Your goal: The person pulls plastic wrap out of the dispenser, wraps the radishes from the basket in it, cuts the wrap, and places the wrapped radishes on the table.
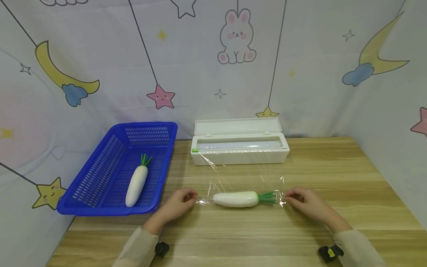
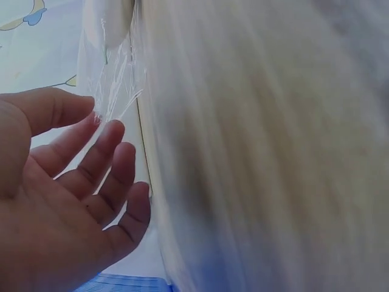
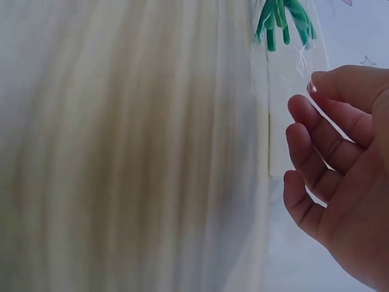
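Head view has your white radish [image 1: 235, 199] lying crosswise between your hands, in front of the open film box [image 1: 238, 158], leafy end to the right. Clear film [image 1: 238, 181] covers it and seems to run back to the box. Your left hand [image 1: 179, 203] pinches the gathered film off the root tip, thumb against index finger, and your right hand [image 1: 308, 204] pinches the film just past the green leaves [image 1: 267, 197]. (Can't tell if the radish rests on the wood or hangs slightly lifted, tbh.) If the step is rolling it up, I'd keep both pinches level and pull outward evenly so the wrap stays snug. Go gentle on the leafy side, since those stalks could poke through or bunch the plastic, and don't yank hard enough to drag the box.
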A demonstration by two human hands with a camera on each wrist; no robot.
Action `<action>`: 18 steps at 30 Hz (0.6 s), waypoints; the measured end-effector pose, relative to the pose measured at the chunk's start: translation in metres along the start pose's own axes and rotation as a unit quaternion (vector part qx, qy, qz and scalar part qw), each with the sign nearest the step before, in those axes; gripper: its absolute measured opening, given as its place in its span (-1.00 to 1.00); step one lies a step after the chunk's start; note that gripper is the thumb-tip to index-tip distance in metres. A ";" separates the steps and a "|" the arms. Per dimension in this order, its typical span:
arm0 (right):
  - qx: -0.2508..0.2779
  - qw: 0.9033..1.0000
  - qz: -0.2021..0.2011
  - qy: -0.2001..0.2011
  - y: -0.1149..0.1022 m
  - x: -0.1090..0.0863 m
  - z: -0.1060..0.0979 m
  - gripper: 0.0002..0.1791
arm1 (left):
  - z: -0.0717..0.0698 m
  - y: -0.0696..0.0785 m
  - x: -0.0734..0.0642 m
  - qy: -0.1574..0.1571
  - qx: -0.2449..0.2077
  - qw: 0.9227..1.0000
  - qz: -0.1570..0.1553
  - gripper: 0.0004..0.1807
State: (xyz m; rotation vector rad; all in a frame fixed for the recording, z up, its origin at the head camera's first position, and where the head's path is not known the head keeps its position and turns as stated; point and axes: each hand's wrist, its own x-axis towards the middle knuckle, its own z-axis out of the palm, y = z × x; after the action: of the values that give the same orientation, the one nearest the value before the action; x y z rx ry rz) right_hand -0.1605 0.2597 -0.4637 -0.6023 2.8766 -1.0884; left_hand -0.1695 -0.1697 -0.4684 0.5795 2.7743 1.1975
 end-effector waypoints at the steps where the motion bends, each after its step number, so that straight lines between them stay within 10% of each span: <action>1: -0.005 1.000 -0.005 0.003 0.000 -0.001 -0.001 -0.89 | 0.000 0.001 -0.001 0.006 0.004 1.000 0.006 -0.81; 6: -0.052 0.997 -0.043 0.041 -0.006 -0.004 -0.005 -0.89 | 0.004 0.011 -0.003 0.063 0.055 0.992 0.099 -0.79; 11: -0.101 0.980 -0.140 0.102 -0.022 0.001 -0.006 -0.83 | 0.012 0.028 -0.002 0.093 0.113 0.960 0.237 -0.79; 18: -0.129 0.953 -0.257 0.095 -0.049 0.008 0.008 -0.78 | 0.028 0.050 -0.002 0.027 0.154 0.953 0.258 -0.80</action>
State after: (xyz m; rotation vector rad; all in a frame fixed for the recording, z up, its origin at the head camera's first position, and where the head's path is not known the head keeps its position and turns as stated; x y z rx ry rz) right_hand -0.1495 0.2183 -0.4371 -1.3958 3.1424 -0.8379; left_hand -0.1466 -0.1199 -0.4519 1.3883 2.9735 0.8384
